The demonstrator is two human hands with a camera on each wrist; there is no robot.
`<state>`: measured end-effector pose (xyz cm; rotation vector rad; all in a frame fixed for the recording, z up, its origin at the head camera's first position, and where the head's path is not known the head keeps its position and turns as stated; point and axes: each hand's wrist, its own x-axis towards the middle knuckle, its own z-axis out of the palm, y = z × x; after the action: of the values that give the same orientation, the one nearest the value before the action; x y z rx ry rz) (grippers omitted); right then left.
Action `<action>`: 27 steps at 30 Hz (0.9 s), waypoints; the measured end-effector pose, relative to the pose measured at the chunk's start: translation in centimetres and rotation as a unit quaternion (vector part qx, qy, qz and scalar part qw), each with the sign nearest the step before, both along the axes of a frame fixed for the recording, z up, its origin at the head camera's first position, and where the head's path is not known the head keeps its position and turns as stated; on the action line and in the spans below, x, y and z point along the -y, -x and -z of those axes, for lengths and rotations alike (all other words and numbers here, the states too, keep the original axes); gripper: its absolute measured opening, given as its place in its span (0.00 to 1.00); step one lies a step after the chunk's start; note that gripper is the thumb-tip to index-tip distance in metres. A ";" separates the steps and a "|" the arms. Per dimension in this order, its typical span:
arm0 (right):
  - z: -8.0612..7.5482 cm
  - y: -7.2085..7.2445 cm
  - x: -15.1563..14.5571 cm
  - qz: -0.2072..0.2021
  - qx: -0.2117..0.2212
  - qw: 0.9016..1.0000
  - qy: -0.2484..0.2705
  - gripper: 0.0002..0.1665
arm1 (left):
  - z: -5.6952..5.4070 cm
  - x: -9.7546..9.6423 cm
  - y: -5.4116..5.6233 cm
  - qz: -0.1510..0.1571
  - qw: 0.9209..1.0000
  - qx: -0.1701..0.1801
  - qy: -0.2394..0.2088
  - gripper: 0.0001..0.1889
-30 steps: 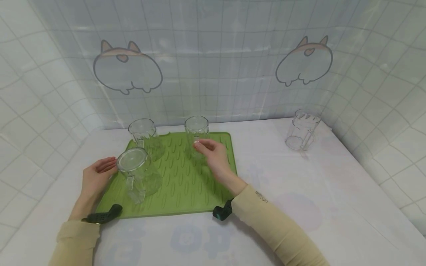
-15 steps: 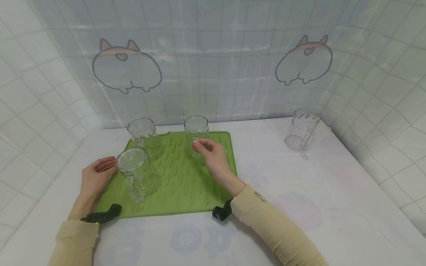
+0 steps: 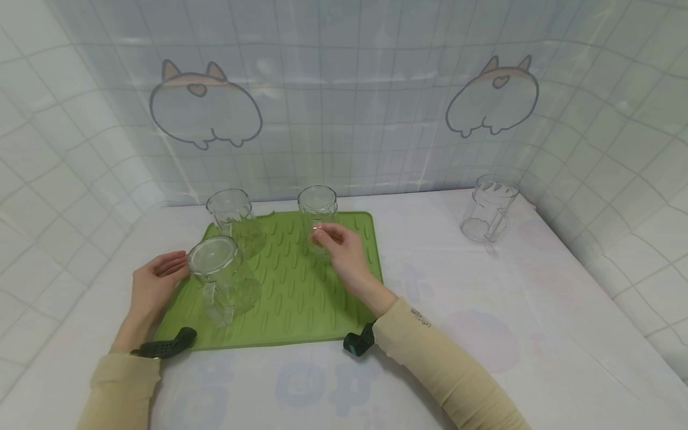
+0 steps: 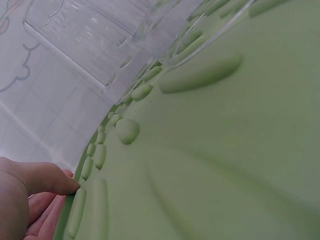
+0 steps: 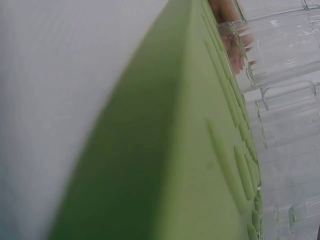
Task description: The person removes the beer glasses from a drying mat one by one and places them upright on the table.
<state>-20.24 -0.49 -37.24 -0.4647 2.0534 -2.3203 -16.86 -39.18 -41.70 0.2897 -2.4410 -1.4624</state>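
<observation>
My right hand (image 3: 346,254) pinches the handle of a clear glass mug (image 3: 317,206) at the back middle of the green ribbed mat (image 3: 301,298). At the mat's left edge rests my left hand (image 3: 157,280). In the left wrist view its thumb (image 4: 55,180) touches the mat's rim, with the other fingers just outside it. Close to this hand a second glass mug (image 3: 215,260) stands base up on the mat, handle toward me. Another glass mug (image 3: 230,209) stands behind it. The right wrist view shows mugs (image 5: 285,45) side-on along the mat, but not the right hand.
A further glass mug (image 3: 489,209) stands on the white tablecloth (image 3: 457,275) at the far right, handle to the right. A tiled wall covering (image 3: 349,107) with cartoon animals closes off the back and sides. Black wrist cameras (image 3: 360,340) sit low by the mat's front edge.
</observation>
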 end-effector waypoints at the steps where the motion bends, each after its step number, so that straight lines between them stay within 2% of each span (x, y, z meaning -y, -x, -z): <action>1: 0.0 0.0 0.0 -0.001 0.001 1.000 0.000 0.17 | 0.0 0.0 0.0 -0.001 1.000 0.001 0.003 0.24; 4: 0.0 0.1 0.0 -0.002 0.004 1.000 0.001 0.15 | 0.0 0.0 0.1 -0.001 1.000 0.005 0.004 0.27; 9: 0.1 0.2 0.0 -0.001 0.007 1.000 -0.001 0.16 | -0.1 0.0 0.1 -0.001 1.000 0.004 -0.016 0.20; 14: -0.1 0.1 0.0 -0.002 0.011 1.000 -0.002 0.16 | -0.3 -0.1 0.0 0.003 1.000 0.002 -0.027 0.23; 18: -0.1 0.1 0.0 -0.001 0.014 1.000 -0.002 0.15 | -0.4 -0.2 -0.1 0.003 0.999 0.000 -0.036 0.21; 27: -0.1 0.0 0.0 -0.002 0.005 1.000 -0.005 0.17 | -0.3 -0.1 -0.1 0.006 1.000 -0.003 -0.027 0.23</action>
<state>-20.24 -0.48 -37.11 -0.4541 2.0576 -2.3032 -16.74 -39.06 -41.41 0.2812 -2.4062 -1.5340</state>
